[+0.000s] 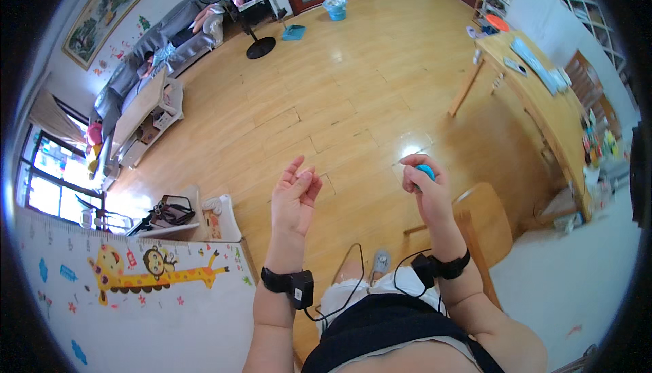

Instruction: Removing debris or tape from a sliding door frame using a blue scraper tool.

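Observation:
Both my forearms reach forward over the wooden floor, each with a black strap and a small black box at the wrist. My left hand [297, 193] is raised with its palm partly turned up. Its fingers are loosely bent and apart, and nothing shows in it. To its right, my right hand [429, 188] is closed around a small blue round object [426, 171]. Only part of that object shows between the thumb and the curled fingers, so I cannot tell its kind. The hands are apart from each other.
A wooden chair [490, 222] stands close by my right forearm, beside a long wooden table [536, 94]. At left are a white cabinet [227, 220], a low table [139, 111] and a grey sofa [119, 81] with a person lying on it. Farther off stand a fan [260, 47] and a blue bin [335, 11].

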The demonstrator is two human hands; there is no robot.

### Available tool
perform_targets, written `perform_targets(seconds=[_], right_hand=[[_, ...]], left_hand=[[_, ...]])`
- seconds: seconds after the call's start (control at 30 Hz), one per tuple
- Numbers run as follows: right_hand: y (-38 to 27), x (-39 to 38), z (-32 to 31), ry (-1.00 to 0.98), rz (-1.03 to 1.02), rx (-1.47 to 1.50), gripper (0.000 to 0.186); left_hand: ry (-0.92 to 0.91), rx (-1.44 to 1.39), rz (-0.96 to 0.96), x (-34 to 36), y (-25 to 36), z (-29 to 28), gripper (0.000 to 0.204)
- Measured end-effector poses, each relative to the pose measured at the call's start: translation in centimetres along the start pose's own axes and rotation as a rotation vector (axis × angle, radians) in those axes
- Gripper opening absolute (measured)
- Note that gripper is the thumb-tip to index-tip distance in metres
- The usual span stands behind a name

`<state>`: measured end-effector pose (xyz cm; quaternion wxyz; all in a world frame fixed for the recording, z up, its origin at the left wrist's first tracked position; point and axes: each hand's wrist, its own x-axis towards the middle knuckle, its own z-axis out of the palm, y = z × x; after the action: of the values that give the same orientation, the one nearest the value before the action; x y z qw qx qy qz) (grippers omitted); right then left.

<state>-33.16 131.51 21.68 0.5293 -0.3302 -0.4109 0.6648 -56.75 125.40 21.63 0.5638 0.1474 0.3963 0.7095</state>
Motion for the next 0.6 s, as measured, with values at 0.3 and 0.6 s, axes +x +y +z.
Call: perform_targets(seconds=[0.3, 0.6], right_hand=[[7.2, 37.6, 1.9, 0.012, 0.080, 0.101, 0.020], [2.5, 67.9, -7.8, 0.677, -0.189, 0.075, 0.013]], left_hand=[[-0.101, -0.079, 0.082, 35.3, 7.6, -1.2, 0.020], [-0.186, 0.241, -0.018, 75.4, 11.8, 9.6, 0.029]])
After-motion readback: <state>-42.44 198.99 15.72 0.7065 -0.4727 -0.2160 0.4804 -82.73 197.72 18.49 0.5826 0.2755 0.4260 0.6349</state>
